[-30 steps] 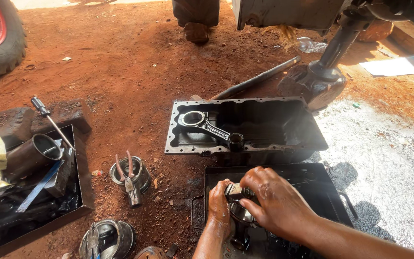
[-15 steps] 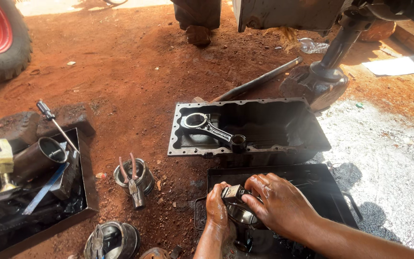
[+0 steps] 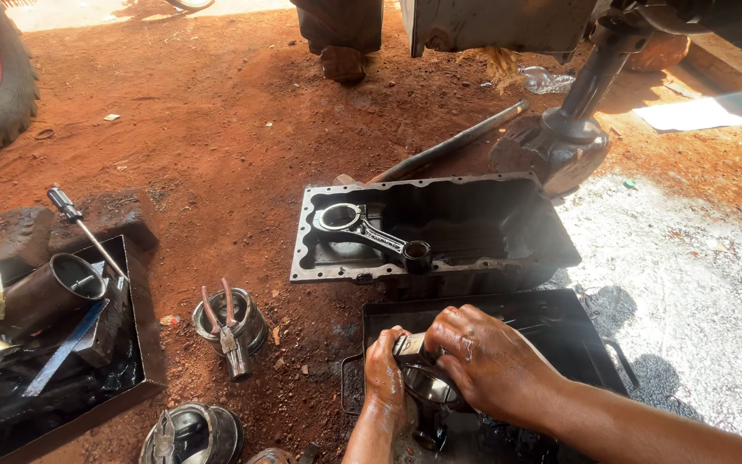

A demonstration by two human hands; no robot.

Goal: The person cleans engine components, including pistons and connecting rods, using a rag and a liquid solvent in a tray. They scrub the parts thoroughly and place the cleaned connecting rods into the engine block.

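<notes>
While the left hand (image 3: 386,365) closes its fingers around the side of an oily metal piston (image 3: 423,378), the right hand (image 3: 484,359) grips it from above. The piston is over the near-left corner of a black tray (image 3: 577,331) on the red soil. Behind it, a connecting rod (image 3: 369,230) lies in the oil pan (image 3: 526,249).

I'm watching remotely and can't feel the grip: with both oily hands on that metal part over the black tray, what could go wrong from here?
1. Slip: the left hand and right hand look wet with oil, so the piston might slide into the black tray.
2. Grit: red dirt surrounds everything and could stick to oily parts.
3. The pliers balance on a metal ring and could topple.
</notes>
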